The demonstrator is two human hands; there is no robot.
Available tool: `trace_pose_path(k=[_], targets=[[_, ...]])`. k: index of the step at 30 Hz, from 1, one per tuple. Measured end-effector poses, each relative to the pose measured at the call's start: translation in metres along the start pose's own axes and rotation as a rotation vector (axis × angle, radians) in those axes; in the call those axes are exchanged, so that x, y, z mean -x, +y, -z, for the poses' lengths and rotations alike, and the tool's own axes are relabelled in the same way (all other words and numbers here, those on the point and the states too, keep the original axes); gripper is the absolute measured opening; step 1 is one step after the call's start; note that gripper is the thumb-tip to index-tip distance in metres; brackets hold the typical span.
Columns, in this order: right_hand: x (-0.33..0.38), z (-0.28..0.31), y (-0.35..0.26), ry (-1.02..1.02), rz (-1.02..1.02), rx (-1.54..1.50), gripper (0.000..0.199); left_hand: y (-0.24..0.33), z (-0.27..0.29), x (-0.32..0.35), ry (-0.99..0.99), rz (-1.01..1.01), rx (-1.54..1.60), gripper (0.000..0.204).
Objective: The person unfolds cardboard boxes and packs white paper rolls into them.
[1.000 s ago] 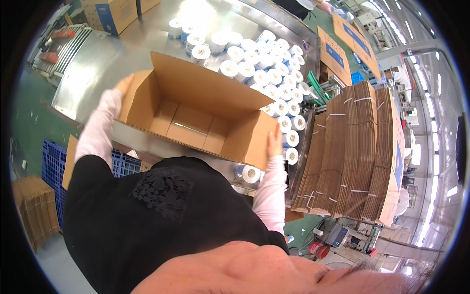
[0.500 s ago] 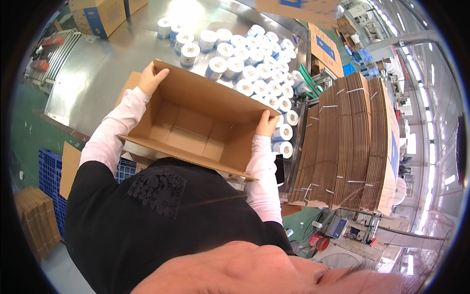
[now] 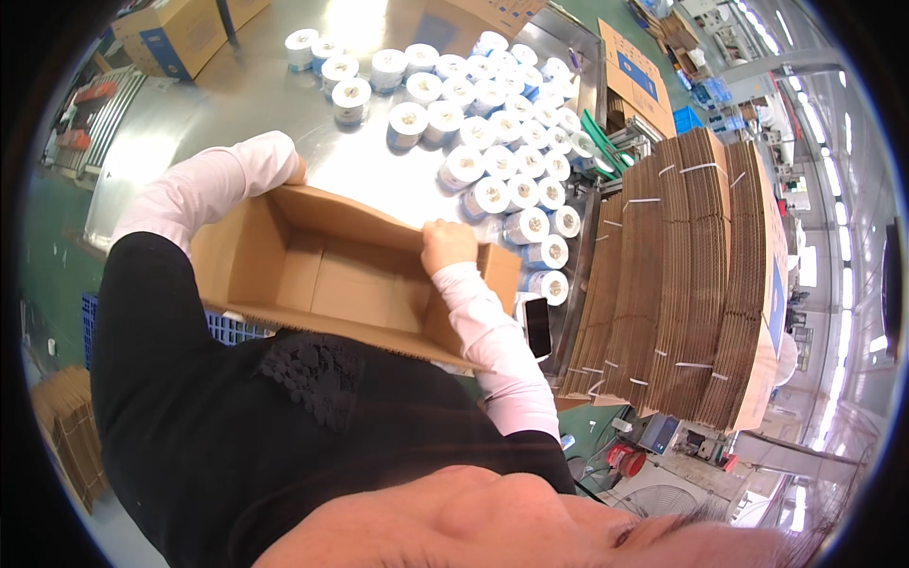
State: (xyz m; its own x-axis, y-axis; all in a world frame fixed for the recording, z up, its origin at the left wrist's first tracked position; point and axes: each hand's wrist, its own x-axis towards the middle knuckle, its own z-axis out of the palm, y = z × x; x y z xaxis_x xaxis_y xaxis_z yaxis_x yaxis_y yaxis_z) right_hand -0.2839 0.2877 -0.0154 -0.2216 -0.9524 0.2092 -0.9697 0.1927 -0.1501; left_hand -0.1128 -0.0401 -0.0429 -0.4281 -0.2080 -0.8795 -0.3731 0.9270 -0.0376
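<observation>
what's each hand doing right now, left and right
Left hand: mostly hidden behind the cardboard box, at its far left corner; grip cannot be told.
Right hand: closed on the box's far rim.

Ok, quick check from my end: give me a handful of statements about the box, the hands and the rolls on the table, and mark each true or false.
1. The cardboard box is open and empty inside. True.
2. The right hand grips the box's far top edge. True.
3. The white rolls are packed inside the box. False: they stand on the metal table beyond the box.
4. The stack of flat cartons lies to the person's left. False: it is on the right.
5. The left hand is at the box's far left corner, mostly hidden by the sleeve. True.
</observation>
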Motion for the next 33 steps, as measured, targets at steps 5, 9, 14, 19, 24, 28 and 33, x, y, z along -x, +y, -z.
trace_pose_path(k=[5, 9, 14, 19, 24, 28, 33], targets=[[-0.028, -0.012, -0.003, 0.101, -0.074, -0.062, 0.01, 0.044, 0.086, -0.068, 0.508, -0.025, 0.19, 0.059], [-0.046, -0.018, 0.011, 0.026, -0.113, -0.072, 0.007, 0.072, 0.153, -0.128, 0.627, 0.296, 0.491, 0.081], [-0.04, 0.009, 0.043, 0.129, -0.273, -0.632, 0.016, 0.058, 0.166, -0.214, 0.554, 0.588, 0.558, 0.093], [-0.041, -0.042, 0.203, 0.218, -0.709, -0.389, 0.028, 0.061, 0.17, -0.208, 0.511, 0.598, 0.494, 0.069], [-0.053, -0.143, 0.252, -0.381, -0.842, 0.091, 0.046, 0.019, 0.151, -0.259, 0.432, 0.646, 0.284, 0.051], [-0.052, -0.147, 0.249, -0.343, -0.833, 0.114, 0.046, -0.005, 0.142, -0.246, 0.441, 0.614, 0.426, 0.048], [-0.011, -0.147, 0.221, -0.44, -0.688, -0.087, 0.041, -0.001, 0.127, -0.196, 0.726, 0.282, 0.917, 0.037]])
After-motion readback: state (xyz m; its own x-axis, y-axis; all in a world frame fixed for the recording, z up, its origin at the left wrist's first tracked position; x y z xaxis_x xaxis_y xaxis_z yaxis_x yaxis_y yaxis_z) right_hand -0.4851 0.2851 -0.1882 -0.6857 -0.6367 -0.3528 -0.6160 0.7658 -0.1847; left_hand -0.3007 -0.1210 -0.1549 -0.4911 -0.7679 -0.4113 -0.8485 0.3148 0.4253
